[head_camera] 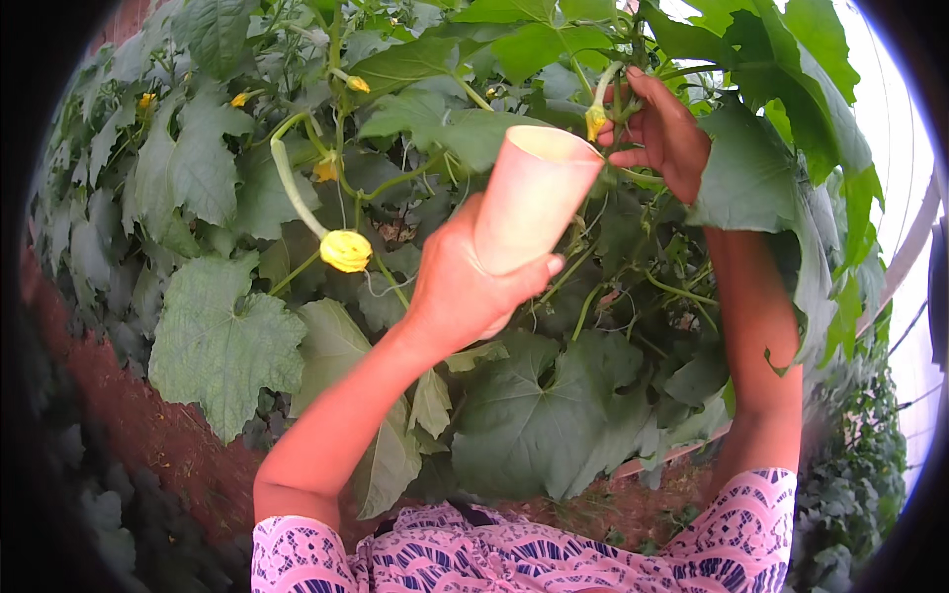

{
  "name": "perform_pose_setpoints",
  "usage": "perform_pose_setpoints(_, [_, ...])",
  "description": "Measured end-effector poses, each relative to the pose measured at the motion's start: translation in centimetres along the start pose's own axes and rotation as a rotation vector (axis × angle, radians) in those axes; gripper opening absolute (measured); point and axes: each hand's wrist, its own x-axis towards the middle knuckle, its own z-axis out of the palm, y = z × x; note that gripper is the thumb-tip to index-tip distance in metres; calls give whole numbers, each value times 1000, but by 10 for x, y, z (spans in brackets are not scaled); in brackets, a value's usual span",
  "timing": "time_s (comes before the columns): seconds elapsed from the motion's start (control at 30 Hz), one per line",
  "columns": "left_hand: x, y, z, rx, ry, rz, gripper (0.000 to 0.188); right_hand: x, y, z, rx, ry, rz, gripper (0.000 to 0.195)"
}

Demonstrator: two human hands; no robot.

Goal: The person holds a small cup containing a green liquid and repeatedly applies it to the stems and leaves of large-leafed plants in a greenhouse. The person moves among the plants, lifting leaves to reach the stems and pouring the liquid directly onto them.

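Observation:
My left hand (463, 285) is closed around a pale cylindrical cup (537, 200), its open rim tilted up and towards the right. Just above that rim hangs a small green fruit with a yellow blossom (595, 120) at its lower end. My right hand (656, 133) is at the vine stem behind and beside this blossom, thumb up and fingers partly spread; whether the fingers grip the stem is not clear. Left of the cup, a longer, curved young gourd (293, 178) hangs with a crumpled yellow flower (345, 250) at its tip.
Dense vines with large lobed leaves (230, 333) fill the view before me. A broad leaf (749, 174) partly covers my right forearm. Thin strings and tendrils run among the stems. Reddish soil (148, 422) shows below left, and more vines stand at the far right.

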Motion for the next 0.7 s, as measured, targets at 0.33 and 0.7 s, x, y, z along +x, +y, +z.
perform_pose_setpoints(0.33, [8, -3, -3, 54, -149, -98, 48, -3, -7, 3, -32, 88, 33, 58])
perform_pose_setpoints(0.7, [31, 32, -5, 78, -139, -151, 48, -13, -16, 0, -62, 9, -6, 50])
